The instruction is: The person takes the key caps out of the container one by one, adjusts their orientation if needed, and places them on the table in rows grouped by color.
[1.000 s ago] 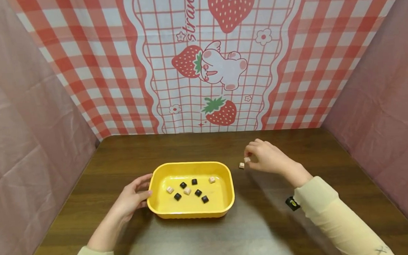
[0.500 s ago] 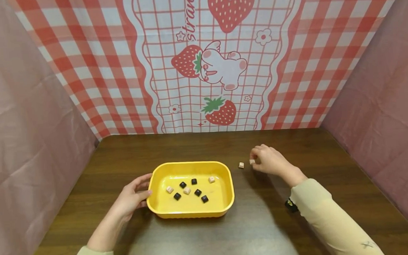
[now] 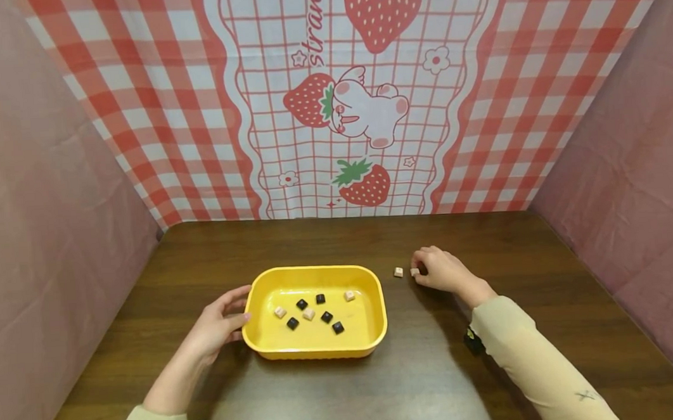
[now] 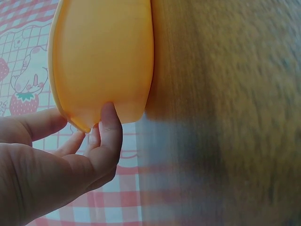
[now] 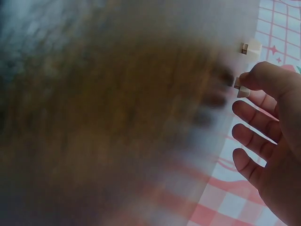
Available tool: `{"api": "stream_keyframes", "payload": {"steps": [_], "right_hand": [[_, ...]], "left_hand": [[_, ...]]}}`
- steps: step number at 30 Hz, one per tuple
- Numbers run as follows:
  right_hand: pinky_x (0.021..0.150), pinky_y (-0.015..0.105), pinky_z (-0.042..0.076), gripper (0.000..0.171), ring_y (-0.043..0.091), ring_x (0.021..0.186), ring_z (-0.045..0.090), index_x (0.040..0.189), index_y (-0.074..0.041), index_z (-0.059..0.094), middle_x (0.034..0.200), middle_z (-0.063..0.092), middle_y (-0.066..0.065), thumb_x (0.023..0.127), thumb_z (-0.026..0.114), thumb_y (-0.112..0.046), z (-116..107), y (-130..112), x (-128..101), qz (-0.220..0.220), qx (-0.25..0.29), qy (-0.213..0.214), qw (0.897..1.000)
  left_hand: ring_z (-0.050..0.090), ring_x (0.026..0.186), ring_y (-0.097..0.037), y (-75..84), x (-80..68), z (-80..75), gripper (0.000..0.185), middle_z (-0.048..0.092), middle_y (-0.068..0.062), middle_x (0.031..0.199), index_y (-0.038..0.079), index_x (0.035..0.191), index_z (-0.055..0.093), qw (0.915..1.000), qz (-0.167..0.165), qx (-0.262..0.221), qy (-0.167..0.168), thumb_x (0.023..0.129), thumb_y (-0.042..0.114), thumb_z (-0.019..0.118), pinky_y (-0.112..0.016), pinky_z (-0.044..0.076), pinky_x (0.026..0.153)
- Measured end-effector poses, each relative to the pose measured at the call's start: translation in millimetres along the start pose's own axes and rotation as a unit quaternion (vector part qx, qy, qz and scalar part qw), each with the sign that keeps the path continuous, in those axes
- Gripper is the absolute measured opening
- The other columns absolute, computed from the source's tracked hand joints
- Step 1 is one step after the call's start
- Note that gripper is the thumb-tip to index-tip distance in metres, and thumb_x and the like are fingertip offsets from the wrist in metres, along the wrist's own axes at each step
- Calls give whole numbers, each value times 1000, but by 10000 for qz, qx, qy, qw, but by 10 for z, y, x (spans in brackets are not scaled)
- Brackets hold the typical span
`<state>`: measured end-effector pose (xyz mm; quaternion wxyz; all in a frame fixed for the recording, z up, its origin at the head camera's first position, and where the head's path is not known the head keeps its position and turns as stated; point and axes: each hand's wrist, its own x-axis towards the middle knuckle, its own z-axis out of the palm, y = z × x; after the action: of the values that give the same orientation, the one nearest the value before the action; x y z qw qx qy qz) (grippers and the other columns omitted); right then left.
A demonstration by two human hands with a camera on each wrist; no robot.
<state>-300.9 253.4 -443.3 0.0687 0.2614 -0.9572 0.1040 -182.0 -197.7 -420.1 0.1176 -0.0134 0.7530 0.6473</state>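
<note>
My left hand (image 3: 215,324) holds the left end of a shallow yellow plastic bin (image 3: 315,355); in the left wrist view its fingertips bear on the rim and outer end wall (image 4: 103,61). Inside the bin lie several small keycaps, among them a black keycap (image 3: 327,317) and a cream keycap (image 3: 349,295). Right of the bin, my right hand (image 3: 442,270) pinches a cream keycap (image 5: 242,89) between thumb and index finger, low over the table. Its other fingers are loosely bent. Another cream keycap (image 3: 399,272) stands on the table, just left of those fingertips.
The brown wooden table (image 3: 346,396) reaches back to a red-and-white checked strawberry cloth (image 3: 360,107) hanging behind it. Pink cloth hangs at the left (image 3: 57,218) and right sides.
The right hand first drew right with its pinched keycap, away from the one on the table, then lowered toward the tabletop. The left hand and bin have kept their place.
</note>
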Motion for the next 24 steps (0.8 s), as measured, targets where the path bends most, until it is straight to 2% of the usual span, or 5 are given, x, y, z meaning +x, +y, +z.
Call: {"api": "stream_keyframes", "payload": {"steps": [11,24], "right_hand": [[61,33,39,12,16,72,45,80,-14,58,77,53,0,77,70,-16,-40,-26,-5,49,108,34,9999],[68,40,47,25,21,82,53,91,-10,62,85,58,0,71,77,-18,-342,-340,46,-453,-31,537,9975]], "left_hand": [[59,90,-23,-5,5,5,55,42,-29,133,1,143,33,10000,32,-1,2,91,-4,50,-35,55,69],[59,91,-23,1,-3,8,55,42,-30,133,0,143,33,10000,31,1,13,91,-5,50,-34,55,68]]}}
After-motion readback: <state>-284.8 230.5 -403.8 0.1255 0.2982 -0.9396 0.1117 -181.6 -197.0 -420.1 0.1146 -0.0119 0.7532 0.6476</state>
